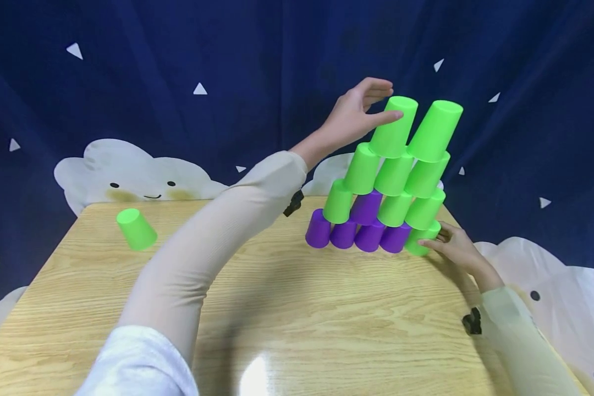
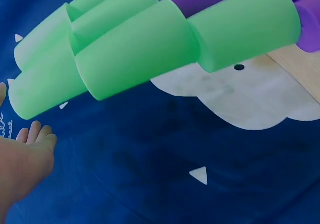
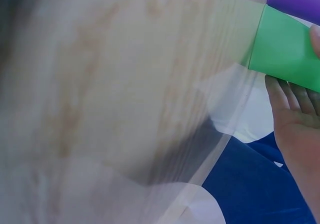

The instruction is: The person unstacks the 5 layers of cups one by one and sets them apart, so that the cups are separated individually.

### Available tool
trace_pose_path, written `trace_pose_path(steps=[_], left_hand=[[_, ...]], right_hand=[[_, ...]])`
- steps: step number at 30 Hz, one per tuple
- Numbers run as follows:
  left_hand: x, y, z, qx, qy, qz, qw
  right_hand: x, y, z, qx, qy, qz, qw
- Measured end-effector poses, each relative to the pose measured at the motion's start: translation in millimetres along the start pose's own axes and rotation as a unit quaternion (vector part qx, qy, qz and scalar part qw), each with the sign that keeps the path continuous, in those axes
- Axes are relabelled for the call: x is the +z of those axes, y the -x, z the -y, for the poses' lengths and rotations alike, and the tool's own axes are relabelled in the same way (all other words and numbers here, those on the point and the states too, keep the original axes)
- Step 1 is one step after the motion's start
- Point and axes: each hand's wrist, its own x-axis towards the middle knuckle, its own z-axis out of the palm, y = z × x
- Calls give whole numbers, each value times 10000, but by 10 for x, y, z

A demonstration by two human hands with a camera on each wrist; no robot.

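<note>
Green and purple cups stand upside down in a stepped wall on the right of the table, with two green cups on top. My left hand [image 1: 353,113] is at the top row's left green cup [image 1: 392,135], its thumb across the front and its fingers extended. In the left wrist view, the left hand's fingers [image 2: 36,134] show beside that cup's end. The top row's right green cup [image 1: 435,132] leans close beside it. Down at the base, my right hand [image 1: 457,250] holds the end green cup [image 1: 417,242] between thumb and fingers, beside a purple cup [image 1: 395,238].
A lone green cup [image 1: 136,230] stands tilted in view at the table's left. The wooden table [image 1: 336,324] ends at a dark blue curtain [image 1: 237,66] with white triangles and cloud shapes [image 1: 138,173]. My left forearm [image 1: 198,253] reaches across the table's middle.
</note>
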Motion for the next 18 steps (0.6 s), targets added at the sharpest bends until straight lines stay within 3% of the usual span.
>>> trace_pose_path(steps=[18], left_hand=[[84, -103, -77, -186, 273, 34, 9994]], right_hand=[[-7, -15, 15, 78, 154, 31, 9998]])
